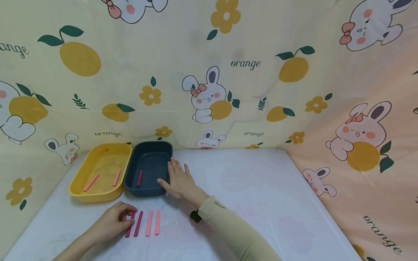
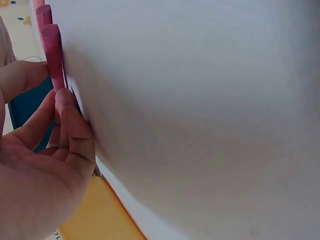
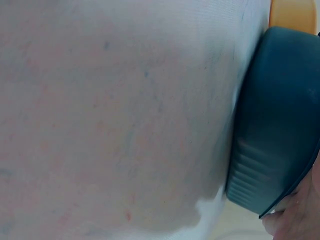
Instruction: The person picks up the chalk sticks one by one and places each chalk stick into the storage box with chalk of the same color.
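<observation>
My left hand [image 1: 112, 221] pinches the leftmost dark magenta crayon-like stick [image 2: 54, 55] between thumb and fingers, low at the table. Just right of it lie a second dark magenta stick [image 1: 138, 224] and two light pink sticks [image 1: 148, 224], side by side in a row. My right hand [image 1: 181, 183] rests with straight fingers against the right side of the dark blue tray [image 1: 148, 193], thumb over its near right corner. Inside that tray is one dark magenta stick [image 1: 139, 178]. In the right wrist view, part of the hand shows at the tray rim.
A yellow tray [image 1: 98, 198] stands directly left of the blue one, holding two light pink sticks [image 1: 90, 182]. Both trays are near the back of the white table [image 1: 248, 203]. Behind rises a printed cloth [image 1: 183, 47] with rabbits and oranges.
</observation>
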Demonstrator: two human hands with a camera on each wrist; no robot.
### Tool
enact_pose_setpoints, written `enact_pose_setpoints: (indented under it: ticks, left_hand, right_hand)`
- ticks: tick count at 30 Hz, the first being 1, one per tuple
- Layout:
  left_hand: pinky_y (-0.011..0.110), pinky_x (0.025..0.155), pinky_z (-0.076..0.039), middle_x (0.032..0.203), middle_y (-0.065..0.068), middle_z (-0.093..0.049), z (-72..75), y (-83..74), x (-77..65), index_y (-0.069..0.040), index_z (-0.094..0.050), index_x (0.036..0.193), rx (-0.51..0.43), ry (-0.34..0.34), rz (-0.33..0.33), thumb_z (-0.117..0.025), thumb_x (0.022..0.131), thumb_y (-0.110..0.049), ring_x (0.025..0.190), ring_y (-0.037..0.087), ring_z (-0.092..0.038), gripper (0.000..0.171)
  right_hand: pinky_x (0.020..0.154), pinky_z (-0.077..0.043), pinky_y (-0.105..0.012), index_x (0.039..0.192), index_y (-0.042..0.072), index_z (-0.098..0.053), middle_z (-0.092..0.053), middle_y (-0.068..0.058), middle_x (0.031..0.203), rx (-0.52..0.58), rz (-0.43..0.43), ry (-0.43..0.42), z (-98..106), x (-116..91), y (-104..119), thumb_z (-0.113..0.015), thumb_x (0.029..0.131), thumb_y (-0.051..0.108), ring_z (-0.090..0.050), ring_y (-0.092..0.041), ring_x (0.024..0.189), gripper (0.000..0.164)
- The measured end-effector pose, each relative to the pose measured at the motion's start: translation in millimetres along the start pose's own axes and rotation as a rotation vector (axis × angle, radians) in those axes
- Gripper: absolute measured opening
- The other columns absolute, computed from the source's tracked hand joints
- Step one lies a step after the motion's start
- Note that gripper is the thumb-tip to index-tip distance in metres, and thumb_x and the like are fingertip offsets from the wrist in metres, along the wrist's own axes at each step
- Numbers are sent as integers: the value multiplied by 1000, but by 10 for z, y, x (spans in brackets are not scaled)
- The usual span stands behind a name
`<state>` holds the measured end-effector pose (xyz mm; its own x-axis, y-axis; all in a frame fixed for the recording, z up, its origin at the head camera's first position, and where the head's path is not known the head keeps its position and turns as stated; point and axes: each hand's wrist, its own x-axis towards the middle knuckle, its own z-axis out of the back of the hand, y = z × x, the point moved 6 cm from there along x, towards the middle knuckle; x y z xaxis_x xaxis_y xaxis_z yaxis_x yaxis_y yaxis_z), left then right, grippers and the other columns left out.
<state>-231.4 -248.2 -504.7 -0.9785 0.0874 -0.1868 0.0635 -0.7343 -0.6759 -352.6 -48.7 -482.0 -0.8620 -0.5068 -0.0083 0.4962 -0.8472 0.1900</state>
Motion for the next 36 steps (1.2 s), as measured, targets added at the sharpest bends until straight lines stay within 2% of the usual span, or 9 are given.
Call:
enact_pose_setpoints:
  ticks: [5,12,19,25,36]
  left_hand:
    - [24,65,-47,97,3,-59,7,-2,-29,-4,-72,117,-45,-4,4,-81,87,-6,82,18,-53,32]
    - [27,72,-54,104,3,-63,11,-2,-42,-3,-69,120,-101,-4,51,-79,88,-3,88,18,-58,34]
    - [29,67,-53,102,4,-64,1,5,-44,-3,-68,120,-143,-15,100,-76,89,0,85,19,-57,33]
    - [29,71,-55,106,5,-65,46,-8,-52,-2,-66,124,-166,-29,70,-75,90,0,88,19,-59,35]
    - [27,79,-56,123,12,-64,263,-64,-66,-2,-61,134,-221,-90,10,-74,95,-8,98,22,-63,42]
  right_hand:
    - [128,-6,-49,167,9,-12,-3,-6,175,4,-2,3,-10,-2,1,-26,105,68,-7,-20,161,87]
    - [128,-6,-49,167,9,-12,-2,-6,175,12,2,0,-4,-6,7,-26,105,69,-7,-20,161,87]
    - [128,-6,-50,167,9,-12,-2,-6,175,15,3,0,-7,-6,4,-25,105,68,-7,-21,161,87]
    - [128,-6,-49,167,9,-12,-2,-6,175,14,0,-4,-19,-1,-6,-25,105,69,-6,-20,161,88]
    - [128,-5,-49,167,9,-11,-2,-5,175,12,-1,-3,-26,11,-11,-25,105,70,-6,-20,161,88]
